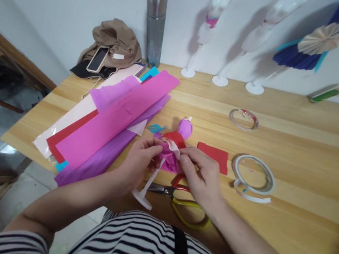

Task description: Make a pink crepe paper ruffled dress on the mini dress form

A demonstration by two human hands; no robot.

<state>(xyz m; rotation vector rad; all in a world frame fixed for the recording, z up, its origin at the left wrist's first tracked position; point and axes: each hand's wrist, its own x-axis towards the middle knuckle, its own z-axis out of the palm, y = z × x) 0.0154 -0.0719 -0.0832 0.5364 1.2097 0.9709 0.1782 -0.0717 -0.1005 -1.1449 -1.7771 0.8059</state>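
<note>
A small mannequin (185, 129) wrapped in pink and red paper lies tilted between my hands, its white stand pointing towards my body. My left hand (141, 156) is closed around its lower part, thumb pressed on the pink paper. A thin white strip (173, 147) lies against the red and pink wrapping. The fingertips of my right hand (202, 174) pinch the strip's right end. Beneath the right hand, scissors (190, 206) with red and yellow handles rest on the table. A folded red paper piece (215, 155) lies just beyond that hand.
Pink, purple and red paper sheets (118, 116) are piled on the left. A white tape roll (254, 174) and a clear tape roll (243, 119) lie right. Along the wall stand a grey flask (155, 30) and three mannequins, one in a blue pleated skirt (304, 57).
</note>
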